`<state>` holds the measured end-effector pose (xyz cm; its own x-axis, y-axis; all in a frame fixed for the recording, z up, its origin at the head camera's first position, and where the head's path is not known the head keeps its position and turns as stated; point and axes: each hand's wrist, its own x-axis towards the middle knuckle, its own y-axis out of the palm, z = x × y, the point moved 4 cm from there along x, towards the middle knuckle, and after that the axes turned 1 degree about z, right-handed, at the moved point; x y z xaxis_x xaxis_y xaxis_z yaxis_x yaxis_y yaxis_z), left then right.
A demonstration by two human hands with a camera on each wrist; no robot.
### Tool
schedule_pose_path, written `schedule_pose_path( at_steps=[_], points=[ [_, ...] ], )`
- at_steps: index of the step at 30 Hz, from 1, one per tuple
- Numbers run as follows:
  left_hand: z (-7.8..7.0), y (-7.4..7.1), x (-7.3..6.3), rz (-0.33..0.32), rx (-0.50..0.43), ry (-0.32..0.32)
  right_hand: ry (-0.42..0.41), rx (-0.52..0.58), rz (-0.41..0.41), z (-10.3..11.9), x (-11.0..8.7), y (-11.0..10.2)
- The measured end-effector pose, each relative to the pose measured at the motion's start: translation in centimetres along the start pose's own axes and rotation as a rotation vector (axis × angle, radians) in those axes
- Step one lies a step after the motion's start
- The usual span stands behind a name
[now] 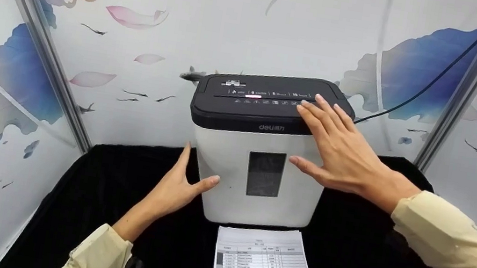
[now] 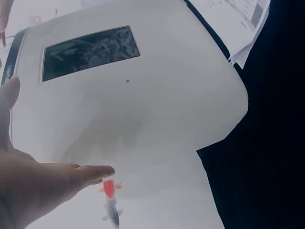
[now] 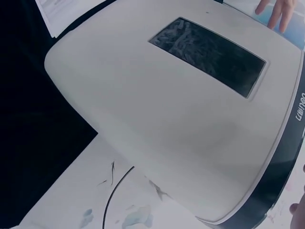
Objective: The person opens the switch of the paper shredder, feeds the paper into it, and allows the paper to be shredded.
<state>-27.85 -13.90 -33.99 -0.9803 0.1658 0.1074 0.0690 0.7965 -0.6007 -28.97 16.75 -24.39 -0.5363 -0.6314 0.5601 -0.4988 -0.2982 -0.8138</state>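
A white paper shredder (image 1: 225,160) with a black top (image 1: 272,96) stands upright in the middle of the head view. Its dark front window (image 2: 90,53) shows paper scraps inside. My left hand (image 1: 176,188) is at the shredder's left side, thumb and fingers spread apart. The right hand (image 1: 342,152) has its straight fingers over the right end of the black top, with the thumb out in front of the white body. In front of the shredder lies a stack of printed sheets (image 1: 263,265).
Black cloth (image 1: 356,260) covers the table. A black cable (image 1: 430,82) runs from behind the shredder up to the right. Patterned wall panels (image 1: 144,68) with metal posts (image 1: 44,43) enclose the back and sides.
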Motion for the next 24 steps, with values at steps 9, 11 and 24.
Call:
schedule_pose_path(
  at_steps=[9, 11, 24],
  points=[
    [-0.3, 0.6, 1.5, -0.115, -0.037, 0.032, 0.005, 0.139, 0.038, 0.3, 2.4, -0.4],
    [-0.2, 0.6, 2.0, -0.139, -0.045, 0.03, 0.018, 0.156, 0.061, 0.3, 3.0, -0.4],
    [0.4, 1.2, 4.0, -0.26, -0.072, 0.043, 0.103, 0.132, 0.227, 0.6, 7.2, -0.3]
  ],
)
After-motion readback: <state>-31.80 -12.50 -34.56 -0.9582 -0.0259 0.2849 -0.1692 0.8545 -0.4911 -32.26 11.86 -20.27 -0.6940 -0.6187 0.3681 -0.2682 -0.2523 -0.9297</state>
